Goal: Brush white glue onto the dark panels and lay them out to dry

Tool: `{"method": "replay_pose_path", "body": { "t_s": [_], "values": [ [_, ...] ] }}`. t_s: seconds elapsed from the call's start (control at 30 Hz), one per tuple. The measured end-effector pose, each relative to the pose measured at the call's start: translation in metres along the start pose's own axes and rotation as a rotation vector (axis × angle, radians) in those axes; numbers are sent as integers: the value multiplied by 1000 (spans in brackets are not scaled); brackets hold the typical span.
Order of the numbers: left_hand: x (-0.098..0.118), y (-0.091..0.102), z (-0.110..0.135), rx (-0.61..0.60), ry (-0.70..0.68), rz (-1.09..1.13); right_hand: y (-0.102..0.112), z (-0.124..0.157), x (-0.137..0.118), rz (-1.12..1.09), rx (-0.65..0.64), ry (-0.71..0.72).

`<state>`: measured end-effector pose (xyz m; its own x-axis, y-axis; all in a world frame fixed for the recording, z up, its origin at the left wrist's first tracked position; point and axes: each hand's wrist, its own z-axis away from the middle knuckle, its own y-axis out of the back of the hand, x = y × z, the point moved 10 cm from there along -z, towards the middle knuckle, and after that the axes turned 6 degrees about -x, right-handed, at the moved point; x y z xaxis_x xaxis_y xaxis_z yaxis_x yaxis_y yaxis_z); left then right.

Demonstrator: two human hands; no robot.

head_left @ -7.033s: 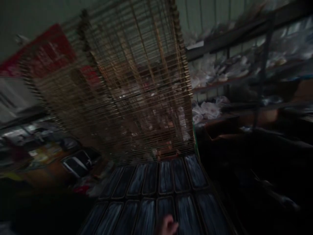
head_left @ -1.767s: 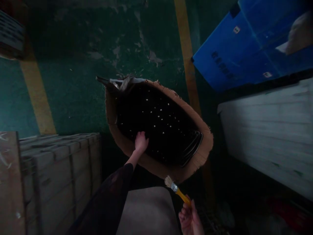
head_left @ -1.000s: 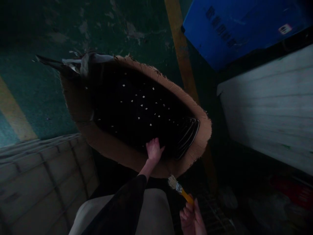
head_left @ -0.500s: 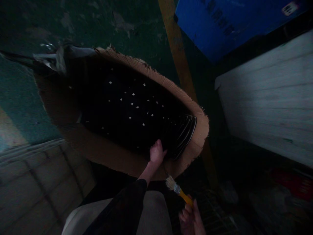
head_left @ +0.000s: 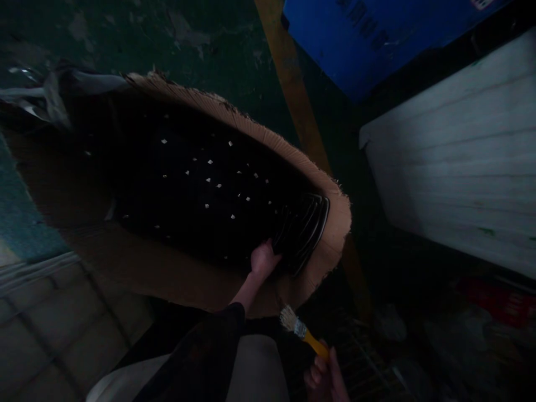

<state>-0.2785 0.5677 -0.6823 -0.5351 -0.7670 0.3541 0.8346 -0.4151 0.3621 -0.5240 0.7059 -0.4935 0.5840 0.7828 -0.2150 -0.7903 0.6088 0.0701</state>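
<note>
An open cardboard box (head_left: 330,245) stands on a green floor and holds a stack of black trays (head_left: 209,195) dotted with small white specks. My left hand (head_left: 263,259) reaches into the box and its fingers curl on the near edge of the tray stack, close to the right corner. My right hand (head_left: 324,379) sits low in the view, closed around the yellow handle of a small paintbrush (head_left: 299,329), whose pale bristles point up towards the box rim. The brush is apart from the box.
A blue plastic crate (head_left: 377,33) lies at the top right. A white slatted crate (head_left: 456,167) stands to the right. Stacked pale boxes (head_left: 46,329) fill the lower left. A yellow floor stripe (head_left: 293,100) runs behind the box. Dark clutter lies at the lower right.
My left hand has slid along the near edge of the trays from the left towards the right corner. The view has shifted closer over the box. The brush stays in my right hand.
</note>
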Motion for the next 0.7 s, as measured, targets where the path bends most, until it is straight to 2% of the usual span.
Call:
{"method": "replay_pose_path", "body": {
  "t_s": [0.1, 0.17, 0.37, 0.53, 0.7],
  "values": [
    [-11, 9, -5, -10, 25, 52, 0, 1, 4, -6, -6, 2],
    [-11, 11, -5, -3, 23, 59, 1, 1, 6, -4, -17, 0],
    [11, 1, 12, 132, 39, 5, 19, -8, 13, -21, 3, -80],
    [24, -11, 17, 132, -20, -26, 28, -12, 12, -49, 23, -53],
    [32, -11, 18, 158, -39, -111, 23, -11, 12, 15, 2, -41]
  ]
}}
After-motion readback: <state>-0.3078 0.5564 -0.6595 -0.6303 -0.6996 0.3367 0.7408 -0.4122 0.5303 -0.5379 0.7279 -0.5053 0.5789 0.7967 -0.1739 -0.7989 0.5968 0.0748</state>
